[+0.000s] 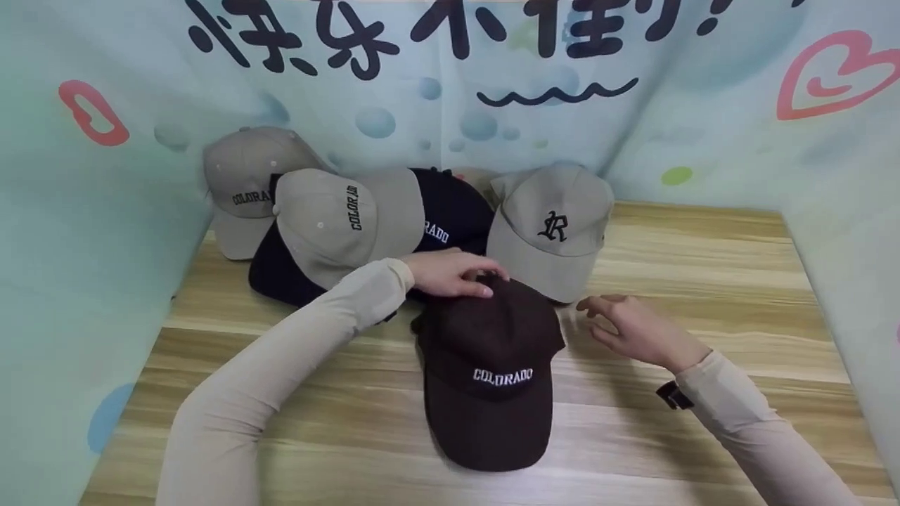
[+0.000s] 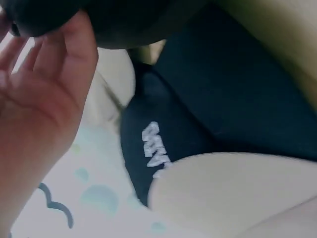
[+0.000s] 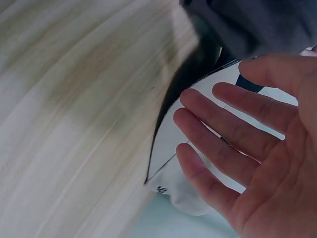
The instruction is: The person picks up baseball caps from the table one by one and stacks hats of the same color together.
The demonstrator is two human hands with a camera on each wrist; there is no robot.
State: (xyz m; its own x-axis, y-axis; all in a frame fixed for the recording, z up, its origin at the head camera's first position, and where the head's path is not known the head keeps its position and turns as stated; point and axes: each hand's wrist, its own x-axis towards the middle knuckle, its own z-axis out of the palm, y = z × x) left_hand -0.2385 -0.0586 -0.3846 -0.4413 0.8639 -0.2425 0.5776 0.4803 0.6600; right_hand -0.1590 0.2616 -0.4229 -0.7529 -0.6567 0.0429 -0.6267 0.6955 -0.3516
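Note:
A dark brown cap (image 1: 496, 337) with white COLORADO lettering faces the front of the table, its brim nearest the camera. My left hand (image 1: 451, 273) pinches the top of its crown between thumb and fingers; in the left wrist view the fingers (image 2: 52, 54) meet the dark crown beside its button. To the right of the brown cap, my right hand (image 1: 636, 329) hovers with nothing in it. Its fingers (image 3: 223, 134) are spread and relaxed in the right wrist view, in front of the grey cap with a black R (image 1: 552, 218).
Behind and left, a beige cap with a dark brim (image 1: 320, 225) overlaps a navy cap (image 1: 457, 211). Another grey cap (image 1: 246, 169) sits at the far left against the printed curtain (image 1: 394, 147). All stand on a wood-grain table (image 1: 337, 429) walled by curtain on three sides.

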